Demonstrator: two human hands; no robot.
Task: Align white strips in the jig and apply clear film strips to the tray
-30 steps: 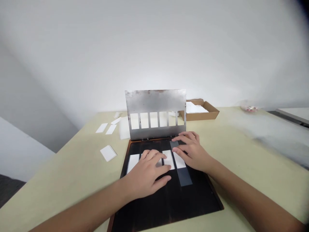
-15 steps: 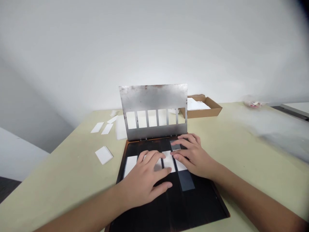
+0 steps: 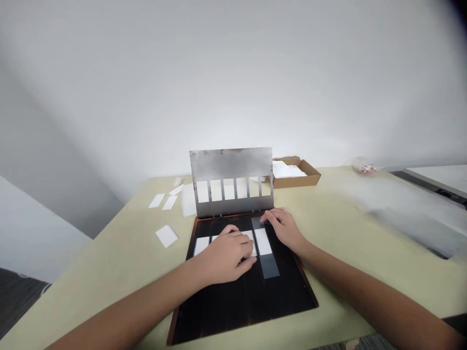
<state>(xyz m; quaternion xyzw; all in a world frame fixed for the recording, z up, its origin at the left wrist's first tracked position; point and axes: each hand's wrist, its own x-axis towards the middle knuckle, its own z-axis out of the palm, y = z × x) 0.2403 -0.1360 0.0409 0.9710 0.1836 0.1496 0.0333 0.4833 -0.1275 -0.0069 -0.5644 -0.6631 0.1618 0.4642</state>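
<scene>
Black backing board [image 3: 241,306]: A rectangular board with a brown edge was laid flat on the tabletop, directly in front of the person.

Steel stencil plate [image 3: 229,163]: The stained plate was stood up along the far edge of the board, to which it was joined by small hinges. Six rectangular windows were cut in a row along its lower part.

Left hand [image 3: 226,255]: The hand was placed palm-down over the left side of the board, with the fingers curved across the white cards [image 3: 202,245]. It was not clenched. Whether a card was grasped could not be determined.

Right hand [image 3: 284,231]: The fingertips [image 3: 265,218] were placed at the upper end of a dark grey strip [image 3: 269,266], just beside a white card [image 3: 263,241] that was lying on that strip. The hand was not clenched. Whether the strip was pinched could not be determined.

Cream tabletop [image 3: 109,277]: Loose white cards [image 3: 156,201] and a white sheet [image 3: 188,200] were lying to the left of the plate.

Cardboard tray [image 3: 308,177]: White sheets [image 3: 286,170] were held inside it, behind the plate on the right.

Far right: A small clear bag [image 3: 365,167] was seen at the table's far edge, too blurred for its contents to be identified.
</scene>
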